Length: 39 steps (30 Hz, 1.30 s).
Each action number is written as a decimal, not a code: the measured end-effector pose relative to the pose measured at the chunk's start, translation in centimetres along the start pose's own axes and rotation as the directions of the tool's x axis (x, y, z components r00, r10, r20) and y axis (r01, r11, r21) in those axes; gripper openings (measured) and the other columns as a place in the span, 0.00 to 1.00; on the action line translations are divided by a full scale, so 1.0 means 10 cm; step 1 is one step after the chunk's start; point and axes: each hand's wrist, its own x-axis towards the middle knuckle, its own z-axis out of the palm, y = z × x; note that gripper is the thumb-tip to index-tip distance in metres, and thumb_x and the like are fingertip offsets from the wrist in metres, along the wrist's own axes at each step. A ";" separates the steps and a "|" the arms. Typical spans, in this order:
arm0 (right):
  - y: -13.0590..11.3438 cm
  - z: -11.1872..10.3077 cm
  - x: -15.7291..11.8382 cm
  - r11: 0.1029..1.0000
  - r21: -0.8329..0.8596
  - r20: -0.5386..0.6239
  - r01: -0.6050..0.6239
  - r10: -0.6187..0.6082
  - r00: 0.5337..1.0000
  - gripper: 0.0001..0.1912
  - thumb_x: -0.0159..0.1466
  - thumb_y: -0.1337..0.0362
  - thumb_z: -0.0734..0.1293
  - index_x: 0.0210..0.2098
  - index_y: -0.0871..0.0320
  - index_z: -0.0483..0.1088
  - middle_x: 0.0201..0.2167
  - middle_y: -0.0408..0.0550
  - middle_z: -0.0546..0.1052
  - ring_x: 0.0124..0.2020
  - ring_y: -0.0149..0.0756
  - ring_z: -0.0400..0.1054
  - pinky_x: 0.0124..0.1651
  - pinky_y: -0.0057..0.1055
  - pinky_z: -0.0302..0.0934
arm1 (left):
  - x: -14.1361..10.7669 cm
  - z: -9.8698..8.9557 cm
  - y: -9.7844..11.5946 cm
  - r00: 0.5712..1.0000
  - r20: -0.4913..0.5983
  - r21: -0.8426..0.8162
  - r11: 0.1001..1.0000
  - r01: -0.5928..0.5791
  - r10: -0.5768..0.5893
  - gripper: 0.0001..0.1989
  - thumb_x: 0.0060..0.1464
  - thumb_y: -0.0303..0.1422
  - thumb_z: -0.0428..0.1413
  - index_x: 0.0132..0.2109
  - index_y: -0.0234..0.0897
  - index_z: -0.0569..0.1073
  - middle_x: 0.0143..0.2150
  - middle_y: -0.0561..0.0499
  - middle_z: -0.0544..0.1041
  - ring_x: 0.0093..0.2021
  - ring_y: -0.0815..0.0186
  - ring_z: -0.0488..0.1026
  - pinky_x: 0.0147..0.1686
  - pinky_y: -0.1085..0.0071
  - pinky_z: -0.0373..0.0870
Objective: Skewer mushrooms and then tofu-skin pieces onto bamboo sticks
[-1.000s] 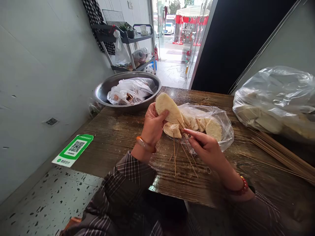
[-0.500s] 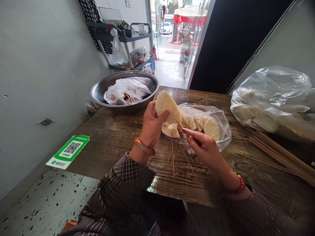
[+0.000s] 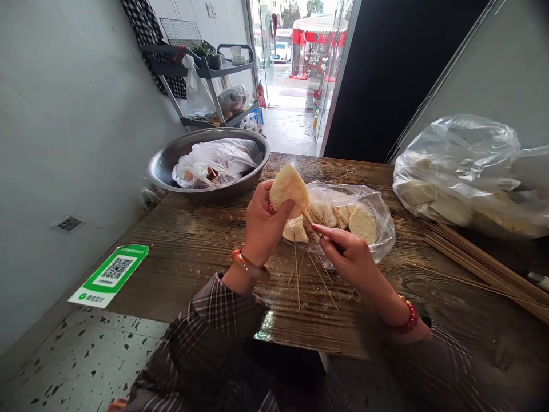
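My left hand (image 3: 266, 220) is closed on a pale round flatbread (image 3: 289, 189), folded over and held up with the thumb across its front. Between the fingers of my right hand (image 3: 345, 246) is a thin wooden skewer (image 3: 307, 216), its tip at the lower right edge of the bread. Whether the tip has pierced the bread, I cannot tell. Behind and below the hands, several skewered bread pieces (image 3: 295, 230) lie on a clear plastic bag (image 3: 384, 229), their sticks (image 3: 297, 280) pointing toward me. A flat bread round (image 3: 363, 224) rests at the bag's right side.
A steel basin (image 3: 156, 166) with a plastic-wrapped bundle stands at the back left of the wooden table (image 3: 189, 257). To the right are a large bag of breads (image 3: 458, 177) and a bundle of loose skewers (image 3: 484, 266). A green QR card (image 3: 111, 274) lies at the left edge.
The view has shifted slightly. My right hand has brought the skewer closer to the bread's lower edge, and the bread in my left hand looks more folded.
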 end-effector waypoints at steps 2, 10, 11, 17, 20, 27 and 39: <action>0.01 0.00 0.00 1.000 0.003 -0.006 -0.001 0.001 1.000 0.19 0.67 0.64 0.64 0.55 0.54 0.77 0.44 0.52 0.83 0.41 0.39 0.76 0.44 0.36 0.70 | -0.01 0.01 0.01 1.000 0.017 0.004 1.000 0.017 -0.017 0.19 0.48 0.33 0.68 0.46 0.40 0.72 0.39 0.53 0.76 0.38 0.68 0.71 0.38 0.72 0.69; 0.02 0.01 0.01 1.000 0.022 -0.038 0.021 -0.020 0.999 0.19 0.68 0.65 0.64 0.56 0.52 0.77 0.49 0.51 0.82 0.47 0.41 0.76 0.51 0.40 0.70 | -0.07 0.07 0.02 0.991 0.088 -0.023 0.994 0.104 -0.102 0.20 0.47 0.32 0.68 0.47 0.39 0.73 0.40 0.51 0.77 0.39 0.66 0.73 0.39 0.71 0.70; 0.01 0.01 0.01 1.000 0.017 -0.043 0.026 -0.025 0.999 0.19 0.68 0.65 0.64 0.55 0.51 0.77 0.49 0.51 0.82 0.47 0.41 0.76 0.51 0.41 0.70 | -0.06 0.06 0.01 0.992 0.075 -0.022 0.994 0.105 -0.103 0.20 0.47 0.32 0.68 0.47 0.39 0.73 0.40 0.51 0.77 0.39 0.66 0.73 0.39 0.71 0.70; -0.04 0.00 -0.02 0.999 -0.003 -0.075 0.046 -0.046 0.996 0.16 0.67 0.65 0.66 0.52 0.53 0.79 0.45 0.51 0.83 0.44 0.41 0.77 0.48 0.39 0.71 | -0.02 0.03 -0.04 0.983 0.038 -0.157 0.970 0.186 -0.182 0.20 0.44 0.31 0.68 0.45 0.38 0.72 0.37 0.53 0.77 0.36 0.69 0.72 0.38 0.73 0.70; -0.05 -0.01 -0.02 0.999 -0.010 -0.088 0.034 -0.034 0.996 0.15 0.66 0.64 0.67 0.50 0.53 0.80 0.40 0.50 0.83 0.38 0.38 0.76 0.42 0.37 0.72 | -0.02 0.02 -0.02 0.947 0.107 -0.244 0.915 0.320 -0.303 0.21 0.44 0.33 0.69 0.44 0.38 0.71 0.36 0.53 0.76 0.34 0.69 0.72 0.34 0.73 0.71; -0.03 -0.05 -0.02 0.998 -0.054 -0.064 0.020 -0.023 0.998 0.12 0.65 0.61 0.69 0.46 0.53 0.81 0.38 0.49 0.83 0.34 0.38 0.75 0.38 0.36 0.71 | 0.00 -0.04 -0.01 0.884 0.183 -0.369 0.803 0.467 -0.430 0.19 0.42 0.34 0.69 0.40 0.35 0.73 0.36 0.51 0.76 0.34 0.68 0.72 0.31 0.73 0.71; -0.02 -0.06 0.00 0.987 -0.107 -0.061 0.118 -0.125 0.990 0.08 0.66 0.65 0.70 0.43 0.53 0.81 0.37 0.47 0.83 0.36 0.36 0.77 0.39 0.32 0.70 | -0.02 -0.02 -0.04 0.848 0.282 -0.460 0.713 0.529 -0.448 0.24 0.35 0.35 0.74 0.39 0.32 0.74 0.34 0.50 0.77 0.32 0.68 0.73 0.32 0.72 0.72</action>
